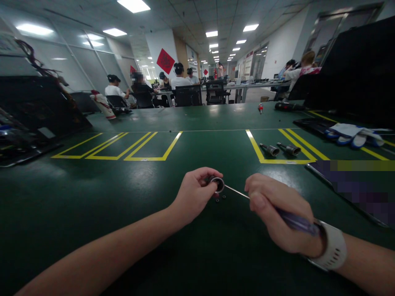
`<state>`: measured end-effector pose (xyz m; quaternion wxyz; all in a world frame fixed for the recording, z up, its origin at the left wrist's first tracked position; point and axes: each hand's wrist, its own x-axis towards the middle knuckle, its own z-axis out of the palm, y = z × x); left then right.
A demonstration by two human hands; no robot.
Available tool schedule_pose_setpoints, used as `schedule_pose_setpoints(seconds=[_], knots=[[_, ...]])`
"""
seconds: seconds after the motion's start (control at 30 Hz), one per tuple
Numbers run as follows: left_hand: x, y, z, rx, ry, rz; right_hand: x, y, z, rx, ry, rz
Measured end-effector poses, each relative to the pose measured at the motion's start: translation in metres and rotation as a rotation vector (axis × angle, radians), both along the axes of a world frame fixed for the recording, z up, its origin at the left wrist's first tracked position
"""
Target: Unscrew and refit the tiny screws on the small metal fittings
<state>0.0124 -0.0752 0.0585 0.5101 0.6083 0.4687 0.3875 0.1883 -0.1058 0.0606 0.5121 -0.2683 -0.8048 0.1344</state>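
My left hand (197,191) is closed around a round metal part (219,185), its open ring end turned toward me. My right hand (279,209) grips a screwdriver by its purple translucent handle (298,222). The screwdriver's thin shaft (237,191) points left, and its tip meets the rim of the metal part. Just below the part, small dark pieces (224,197) lie on the green table (138,181). Two similar metal parts with stems (271,150) rest inside a yellow-taped area at the right.
White-and-blue gloves (354,133) lie on a dark item at the right. A dark panel (354,189) sits nearer. A red tool (261,108) and a black tool (288,107) are farther back. Dark equipment (37,119) stands left. People sit beyond the table.
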Motion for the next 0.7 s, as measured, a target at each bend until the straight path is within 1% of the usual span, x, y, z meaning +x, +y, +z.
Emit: schedule_pose_setpoints(seconds=[0.07, 0.17, 0.2, 0.27, 0.33, 0.5, 0.6, 0.7], knots=[[-0.001, 0.002, -0.001, -0.001, 0.004, 0.013, 0.0, 0.008, -0.003, -0.295, 0.143, -0.08], [-0.002, 0.003, 0.0, -0.039, -0.014, 0.059, -0.001, 0.025, -0.013, -0.759, 0.37, -0.051], [-0.002, 0.003, 0.0, -0.057, -0.027, 0.075, -0.002, 0.03, -0.017, -0.866, 0.409, -0.039], [-0.001, 0.003, 0.001, -0.082, -0.053, 0.099, -0.002, 0.038, -0.023, -0.991, 0.466, -0.028], [0.0, 0.003, 0.002, -0.092, -0.062, 0.108, -0.002, 0.041, -0.028, -1.032, 0.496, -0.019], [0.001, 0.002, 0.004, -0.097, -0.069, 0.118, -0.001, 0.039, -0.03, -1.022, 0.466, -0.019], [0.001, 0.002, 0.003, -0.092, -0.079, 0.106, -0.001, 0.038, -0.028, -1.001, 0.391, -0.033], [0.002, 0.002, 0.003, -0.094, -0.098, 0.114, -0.001, 0.035, -0.024, -0.928, 0.213, -0.069]])
